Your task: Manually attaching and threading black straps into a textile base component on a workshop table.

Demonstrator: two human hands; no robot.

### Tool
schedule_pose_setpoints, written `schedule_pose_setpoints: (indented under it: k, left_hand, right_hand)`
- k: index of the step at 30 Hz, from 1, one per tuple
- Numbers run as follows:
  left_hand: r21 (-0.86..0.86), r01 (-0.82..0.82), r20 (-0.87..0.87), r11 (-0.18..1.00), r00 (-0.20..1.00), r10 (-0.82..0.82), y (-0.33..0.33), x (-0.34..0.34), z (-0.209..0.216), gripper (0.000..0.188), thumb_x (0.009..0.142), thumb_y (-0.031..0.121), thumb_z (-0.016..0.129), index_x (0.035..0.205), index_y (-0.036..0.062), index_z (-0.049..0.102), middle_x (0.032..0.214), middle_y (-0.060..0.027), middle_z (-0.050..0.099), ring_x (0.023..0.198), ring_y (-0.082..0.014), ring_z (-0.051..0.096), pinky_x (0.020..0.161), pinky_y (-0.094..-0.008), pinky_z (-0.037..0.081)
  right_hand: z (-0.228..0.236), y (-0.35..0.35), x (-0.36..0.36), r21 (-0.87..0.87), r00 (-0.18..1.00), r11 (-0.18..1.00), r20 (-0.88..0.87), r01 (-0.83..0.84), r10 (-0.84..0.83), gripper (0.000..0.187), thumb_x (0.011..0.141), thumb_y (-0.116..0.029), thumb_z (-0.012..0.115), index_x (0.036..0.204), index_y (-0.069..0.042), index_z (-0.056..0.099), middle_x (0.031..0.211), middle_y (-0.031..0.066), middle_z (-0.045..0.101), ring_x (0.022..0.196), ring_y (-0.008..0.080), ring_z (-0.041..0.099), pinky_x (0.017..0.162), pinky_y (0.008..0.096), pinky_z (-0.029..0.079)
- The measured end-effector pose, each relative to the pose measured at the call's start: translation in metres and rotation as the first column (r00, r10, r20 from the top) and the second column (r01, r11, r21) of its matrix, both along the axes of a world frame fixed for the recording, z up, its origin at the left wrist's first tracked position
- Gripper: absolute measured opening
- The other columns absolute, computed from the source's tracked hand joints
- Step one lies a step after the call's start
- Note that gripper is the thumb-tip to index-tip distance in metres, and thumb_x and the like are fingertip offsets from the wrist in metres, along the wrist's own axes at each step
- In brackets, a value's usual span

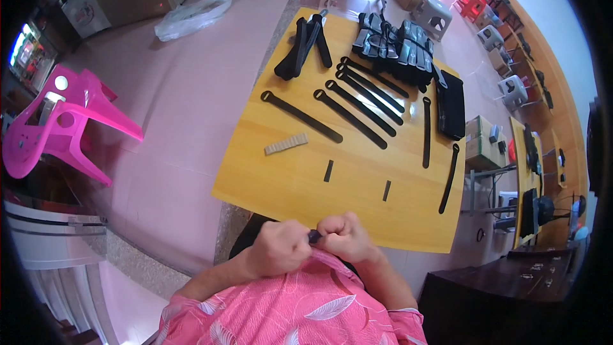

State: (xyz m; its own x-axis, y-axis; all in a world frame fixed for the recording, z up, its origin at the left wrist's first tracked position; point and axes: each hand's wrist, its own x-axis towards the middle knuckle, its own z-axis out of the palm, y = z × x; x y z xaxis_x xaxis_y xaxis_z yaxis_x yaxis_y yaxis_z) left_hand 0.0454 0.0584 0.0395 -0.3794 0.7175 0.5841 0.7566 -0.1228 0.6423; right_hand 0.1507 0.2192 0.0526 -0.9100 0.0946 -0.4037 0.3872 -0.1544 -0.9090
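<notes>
Fingers (300, 232) of both hands curled tight into fists; left hand (280, 245) and right hand (345, 236) side by side, lower centre of frame. Gripped between them: a dark piece (314, 236). Only a short stub shows; its full shape and length, and the exact fingertip placement, cannot be told.

Hands just off the near edge of the table (281, 191). Pink shirt (287, 306) below, cut off by the lower edge of frame.

On the table, centre and right: black straps (350, 119), laid out singly, slotted ends mostly upward. Upper ones lie close together; count uncertain. Nearer the hands: two short dark strips (328, 170), well apart. Left of these, a beige piece (286, 144), ridged; material unclear.

Far end of table: black bundle (297, 54) at left, tied bundles (396, 45) at right, pieces overlapping and not countable. Beside the latter, a flat black item (451, 107), kind not identifiable.

Left of frame: pink stool (80, 112). Corners lost to dark lens rim.
</notes>
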Motion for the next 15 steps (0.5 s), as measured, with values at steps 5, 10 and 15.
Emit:
schedule_pose_setpoints:
  k: [5, 10, 15]
  left_hand:
    - [-0.299, 0.066, 0.884, 0.952, 0.394, 0.251, -0.024, -0.025, -0.006, 0.012, 0.090, 0.011, 0.058, 0.089, -0.0010, 0.059, 0.077, -0.0060, 0.063, 0.064, -0.0121, 0.063, 0.055, -0.0275, 0.051]
    - [-0.220, 0.374, 0.602, 0.901, 0.779, -0.176, -0.007, -0.020, 0.014, 0.028, 0.096, 0.026, 0.059, 0.092, -0.0019, 0.059, 0.072, -0.0106, 0.057, 0.061, -0.0173, 0.058, 0.058, -0.0298, 0.047]
    - [-0.175, 0.450, 0.669, 0.876, 0.707, -0.229, -0.004, -0.021, 0.009, 0.023, 0.094, 0.014, 0.058, 0.075, 0.0006, 0.058, 0.063, -0.0124, 0.055, 0.056, -0.0251, 0.056, 0.054, -0.0349, 0.044]
  right_hand:
    - [0.012, 0.018, 0.016, -0.003, 0.978, 0.983, -0.108, 0.182, -0.181, 0.016, 0.075, -0.005, 0.055, 0.061, 0.001, 0.051, 0.057, -0.0044, 0.045, 0.054, 0.0063, 0.040, 0.046, 0.0273, 0.031]
    - [0.020, -0.003, -0.002, 0.131, 0.997, 0.991, -0.076, -0.001, 0.011, 0.016, 0.081, -0.006, 0.060, 0.066, 0.000, 0.059, 0.059, -0.0060, 0.046, 0.056, 0.0039, 0.041, 0.047, 0.0254, 0.030]
    - [0.011, -0.010, -0.002, 0.095, 0.985, 0.995, -0.167, -0.027, 0.043, 0.011, 0.075, -0.004, 0.055, 0.066, 0.002, 0.056, 0.057, -0.0006, 0.045, 0.056, 0.0069, 0.041, 0.047, 0.0280, 0.030]
